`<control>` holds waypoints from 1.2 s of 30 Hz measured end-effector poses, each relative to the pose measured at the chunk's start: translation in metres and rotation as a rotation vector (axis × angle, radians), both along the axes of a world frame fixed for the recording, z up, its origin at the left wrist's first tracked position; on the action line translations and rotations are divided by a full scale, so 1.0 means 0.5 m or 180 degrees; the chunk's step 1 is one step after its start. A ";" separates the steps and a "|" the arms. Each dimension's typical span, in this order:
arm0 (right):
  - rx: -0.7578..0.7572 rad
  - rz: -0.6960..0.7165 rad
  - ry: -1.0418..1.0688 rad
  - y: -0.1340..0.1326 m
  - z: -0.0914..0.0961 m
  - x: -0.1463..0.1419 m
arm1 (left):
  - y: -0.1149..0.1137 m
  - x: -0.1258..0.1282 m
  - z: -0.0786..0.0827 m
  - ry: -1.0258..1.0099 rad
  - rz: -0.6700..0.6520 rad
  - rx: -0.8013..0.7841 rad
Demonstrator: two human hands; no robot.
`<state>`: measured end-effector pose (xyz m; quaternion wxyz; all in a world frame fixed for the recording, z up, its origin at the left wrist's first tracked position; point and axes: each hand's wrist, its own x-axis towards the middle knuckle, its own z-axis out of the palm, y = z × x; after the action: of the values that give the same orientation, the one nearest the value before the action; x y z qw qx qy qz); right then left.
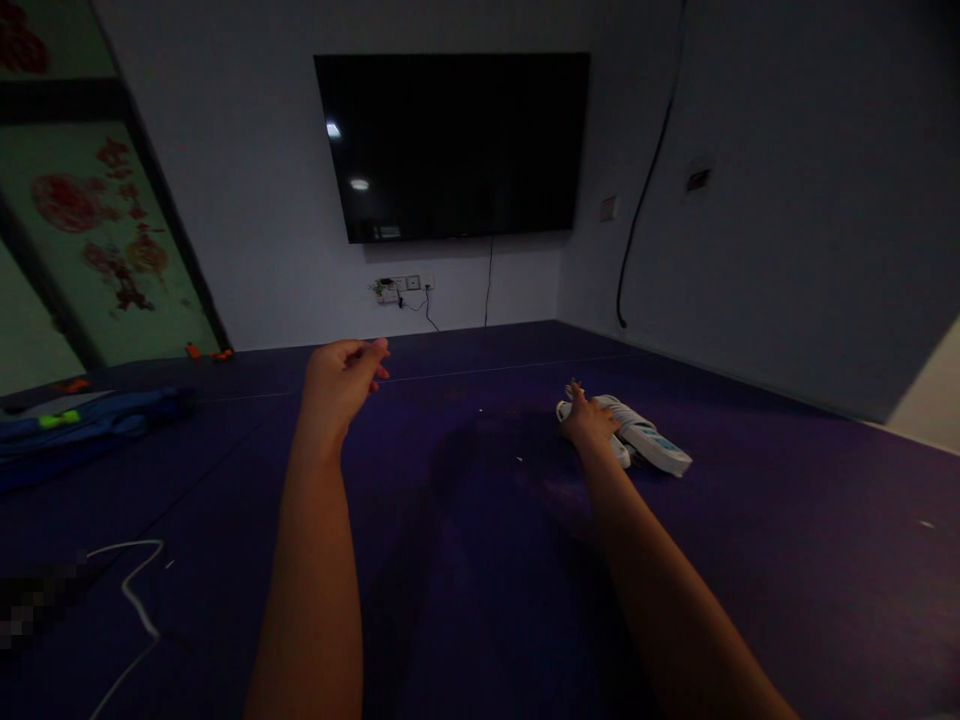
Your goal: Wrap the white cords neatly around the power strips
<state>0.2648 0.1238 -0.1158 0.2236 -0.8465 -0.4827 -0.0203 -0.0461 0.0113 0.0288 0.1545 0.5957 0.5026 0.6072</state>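
A white power strip [660,448] with its white cord looped beside it rests on the purple floor, right of the middle. My right hand [591,422] reaches down onto its left part, with the fingers over the white cord loops and the strip's near end partly hidden beneath them. To the left, my left hand [346,378] is held above the floor, away from the strip. Its fingers are loosely curled, a small gap shows between thumb and fingers, and I see nothing in it.
A large television [457,150] hangs on the far wall above sockets [405,285] with wires. Blue cloth [112,420] lies at left, near small orange objects [221,355]. A white cable [139,600] curves across the near left floor. A black cable [645,195] hangs down the right wall.
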 end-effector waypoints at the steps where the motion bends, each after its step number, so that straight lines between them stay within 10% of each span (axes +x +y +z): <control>1: 0.0028 -0.0012 0.0005 0.001 -0.001 0.000 | -0.001 -0.001 0.000 -0.0010 0.0007 0.0001; 36: 0.0865 0.0056 0.1043 -0.029 0.072 0.030 | -0.002 -0.021 -0.001 -0.0089 -0.0025 0.0094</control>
<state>0.2800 0.1091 -0.0798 0.4113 -0.7963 -0.4401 0.0546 -0.0565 0.0100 0.0285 0.1550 0.5913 0.4890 0.6223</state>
